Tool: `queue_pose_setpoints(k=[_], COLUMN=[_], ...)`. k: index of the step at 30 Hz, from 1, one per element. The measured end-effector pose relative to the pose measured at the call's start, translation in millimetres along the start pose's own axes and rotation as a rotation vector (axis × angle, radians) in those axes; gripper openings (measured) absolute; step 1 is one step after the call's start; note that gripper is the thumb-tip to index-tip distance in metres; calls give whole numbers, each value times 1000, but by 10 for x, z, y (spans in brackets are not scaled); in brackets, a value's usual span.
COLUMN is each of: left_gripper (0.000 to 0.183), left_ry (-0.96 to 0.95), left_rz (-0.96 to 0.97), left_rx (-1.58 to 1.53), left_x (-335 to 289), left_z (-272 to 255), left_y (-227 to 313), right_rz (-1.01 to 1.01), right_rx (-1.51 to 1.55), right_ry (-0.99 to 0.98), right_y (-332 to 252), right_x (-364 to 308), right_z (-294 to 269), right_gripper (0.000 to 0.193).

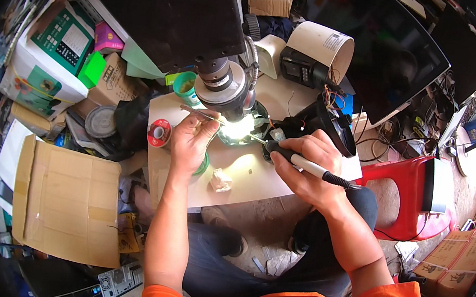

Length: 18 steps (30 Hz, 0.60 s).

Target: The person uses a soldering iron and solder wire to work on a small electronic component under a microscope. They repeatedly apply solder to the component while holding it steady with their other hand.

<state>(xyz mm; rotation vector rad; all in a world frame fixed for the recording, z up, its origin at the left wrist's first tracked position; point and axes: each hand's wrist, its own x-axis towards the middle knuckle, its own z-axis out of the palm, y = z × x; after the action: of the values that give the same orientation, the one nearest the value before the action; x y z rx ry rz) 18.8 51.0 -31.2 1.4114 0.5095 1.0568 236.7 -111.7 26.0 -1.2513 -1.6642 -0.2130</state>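
Observation:
My right hand (pixel 314 164) is closed around a soldering iron (pixel 313 168) with a black and white grip. Its tip points left into the bright spot under a microscope head (pixel 222 84). A slim metal tool that looks like tweezers (pixel 194 111) is pinched in my left hand (pixel 193 137), at the left side of the same spot. Glare hides most of the workpiece there; only greenish glassy edges show. Close to my left hand are a red solder spool (pixel 158 133) and a green ring (pixel 201 165). Crumpled tissue (pixel 221 181) lies nearer me on the pale tabletop (pixel 244 194).
A teal cup (pixel 185 84) stands behind my left hand. Beyond my right hand are a black round housing with loose wires (pixel 327 124) and a large dark screen (pixel 380 53). At right, a red stool (pixel 394 179) bears a box-shaped unit (pixel 436 188). Cardboard (pixel 74 199) lies at left.

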Motion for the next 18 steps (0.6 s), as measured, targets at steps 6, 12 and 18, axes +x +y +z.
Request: queue_pose_setpoints(k=[6,12,18], left_gripper=[14,13,11], left_ry=[-7,-10,15], left_rz=[5,-7,-37], left_rx=[16,2,11], left_x=[-5,-1,-6], left_z=[-30,-36,-29], left_y=[-20,-32,-38], right_rz=[20,78,1], right_rx=[6,30,-17], right_ry=[-5,-3,-11], right_y=[3,-8,-11], right_x=[-2,-3,12], right_z=[7,11,-1], right_gripper=[15,15,17])
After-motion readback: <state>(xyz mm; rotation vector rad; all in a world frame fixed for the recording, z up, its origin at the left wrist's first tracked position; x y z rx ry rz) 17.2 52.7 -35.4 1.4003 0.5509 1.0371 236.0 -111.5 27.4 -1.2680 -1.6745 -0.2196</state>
